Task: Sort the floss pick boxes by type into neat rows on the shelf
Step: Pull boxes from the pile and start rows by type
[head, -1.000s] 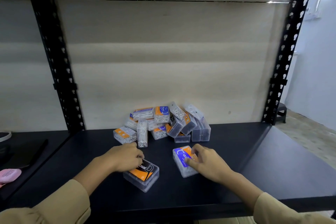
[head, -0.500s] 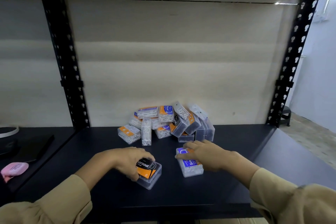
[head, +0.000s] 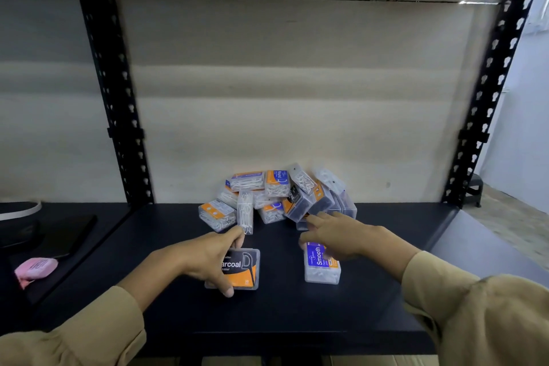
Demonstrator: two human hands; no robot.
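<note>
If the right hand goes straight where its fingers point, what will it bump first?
Probably the dark box leaning at the front of the pile; the right hand looks nearly on it, though depth is unclear.

Left grip (head: 214, 258) holds the charcoal box (head: 242, 269): thumb on its near edge, fingers curled over its far edge. Right grip (head: 335, 235) right of and beyond that box, palm down, fingers stretched loose, holding nothing. Tan sleeves (head: 74, 333) on both forearms; wrists bare.

Dark shelf (head: 297, 315): pile (head: 276, 199) of perhaps twelve boxes, charcoal box (head: 242, 269), smooth box (head: 320, 267) nearer
</note>
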